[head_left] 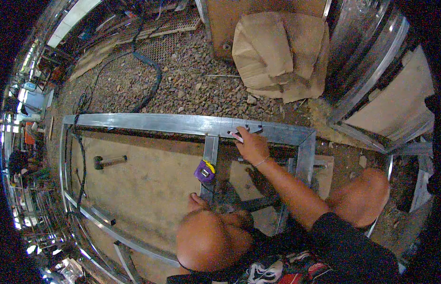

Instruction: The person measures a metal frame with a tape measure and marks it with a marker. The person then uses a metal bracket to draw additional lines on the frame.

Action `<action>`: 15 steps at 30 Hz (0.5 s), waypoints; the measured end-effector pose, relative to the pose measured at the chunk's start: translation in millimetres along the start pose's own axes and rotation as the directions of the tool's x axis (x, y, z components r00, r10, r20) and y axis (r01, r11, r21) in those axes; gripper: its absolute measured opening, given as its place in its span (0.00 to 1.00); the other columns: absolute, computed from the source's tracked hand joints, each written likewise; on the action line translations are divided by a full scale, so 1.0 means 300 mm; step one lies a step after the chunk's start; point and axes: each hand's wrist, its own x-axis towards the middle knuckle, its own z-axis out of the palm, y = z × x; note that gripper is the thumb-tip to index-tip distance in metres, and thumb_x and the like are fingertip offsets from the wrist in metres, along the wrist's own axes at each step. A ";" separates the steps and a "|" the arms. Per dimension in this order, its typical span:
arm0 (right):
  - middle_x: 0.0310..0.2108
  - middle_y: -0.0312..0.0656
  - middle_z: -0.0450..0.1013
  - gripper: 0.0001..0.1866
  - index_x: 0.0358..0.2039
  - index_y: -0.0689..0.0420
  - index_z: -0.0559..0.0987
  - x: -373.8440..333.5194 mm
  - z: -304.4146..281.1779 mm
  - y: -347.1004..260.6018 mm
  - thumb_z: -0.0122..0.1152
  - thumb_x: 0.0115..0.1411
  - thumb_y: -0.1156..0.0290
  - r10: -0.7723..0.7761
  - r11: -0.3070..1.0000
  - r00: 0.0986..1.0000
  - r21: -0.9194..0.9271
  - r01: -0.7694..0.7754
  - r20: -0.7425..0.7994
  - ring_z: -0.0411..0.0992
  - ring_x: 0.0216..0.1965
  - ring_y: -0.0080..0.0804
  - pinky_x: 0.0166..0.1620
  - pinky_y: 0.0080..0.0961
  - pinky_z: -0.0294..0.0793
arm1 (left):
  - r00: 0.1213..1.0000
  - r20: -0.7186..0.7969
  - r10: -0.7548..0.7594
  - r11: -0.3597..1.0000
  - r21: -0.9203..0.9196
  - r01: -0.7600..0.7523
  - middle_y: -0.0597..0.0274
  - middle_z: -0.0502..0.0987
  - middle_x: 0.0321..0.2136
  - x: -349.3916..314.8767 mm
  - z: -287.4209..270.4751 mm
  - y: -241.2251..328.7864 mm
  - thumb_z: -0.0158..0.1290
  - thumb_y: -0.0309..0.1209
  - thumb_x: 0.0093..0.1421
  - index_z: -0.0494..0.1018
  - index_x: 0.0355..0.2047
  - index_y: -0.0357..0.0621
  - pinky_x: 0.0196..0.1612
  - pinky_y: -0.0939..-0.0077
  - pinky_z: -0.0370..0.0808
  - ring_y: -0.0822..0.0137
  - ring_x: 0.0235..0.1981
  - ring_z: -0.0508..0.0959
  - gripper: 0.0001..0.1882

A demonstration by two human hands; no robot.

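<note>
My right hand (254,148) reaches over the far rail of a metal frame (173,121) and is closed round a slim white and pink marker (235,136). Its tip end lies close to the rail's surface; whether it touches I cannot tell. Thin dark lines and small dark spots show on the rail beside the fingers. A purple tape measure (205,173) with a yellow part rests on the short crossbar (210,149). Just below it, my left hand (197,202) is beside the crossbar, mostly hidden behind my knee, so its grip does not show.
A hammer-like tool (109,162) lies on the brown board (144,173) inside the frame. Dark cable (153,85) runs over gravel and across the frame's left end. Crumpled brown paper (282,54) lies beyond the rail; metal profiles (367,90) stand at right.
</note>
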 end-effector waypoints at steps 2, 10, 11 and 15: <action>0.28 0.50 0.78 0.23 0.51 0.48 0.71 0.012 0.035 0.001 0.66 0.57 0.61 -0.022 0.999 1.000 -0.029 0.022 -0.001 0.78 0.30 0.56 0.32 0.52 0.75 | 1.000 0.003 0.002 1.000 0.002 -0.002 0.34 0.78 0.36 0.004 0.000 -0.003 0.35 0.43 0.71 0.73 0.42 0.41 0.38 0.42 0.73 0.32 0.39 0.78 0.22; 0.33 0.51 0.78 0.22 0.51 0.52 0.70 -0.109 0.115 -0.106 0.63 0.56 0.68 -0.097 0.995 0.995 -0.023 0.098 0.030 0.78 0.31 0.53 0.33 0.50 0.76 | 1.000 0.011 0.007 1.000 0.009 -0.007 0.34 0.78 0.35 -0.003 -0.001 -0.019 0.35 0.43 0.71 0.73 0.42 0.41 0.38 0.42 0.73 0.32 0.39 0.78 0.22; 0.33 0.50 0.78 0.21 0.50 0.52 0.70 -0.113 0.115 -0.099 0.63 0.55 0.68 -0.095 0.995 0.995 -0.006 0.095 0.029 0.78 0.32 0.53 0.33 0.50 0.76 | 1.000 0.013 0.007 1.000 0.011 -0.007 0.34 0.78 0.35 0.000 0.004 -0.016 0.35 0.43 0.71 0.73 0.42 0.40 0.38 0.42 0.73 0.32 0.39 0.78 0.22; 0.31 0.50 0.78 0.18 0.44 0.53 0.70 -0.123 0.132 -0.071 0.63 0.55 0.68 -0.094 0.995 0.995 0.014 0.094 0.015 0.78 0.32 0.53 0.33 0.51 0.75 | 1.000 0.019 0.004 1.000 0.016 -0.004 0.34 0.78 0.35 0.004 0.005 -0.012 0.35 0.43 0.71 0.73 0.41 0.40 0.38 0.42 0.73 0.32 0.39 0.78 0.22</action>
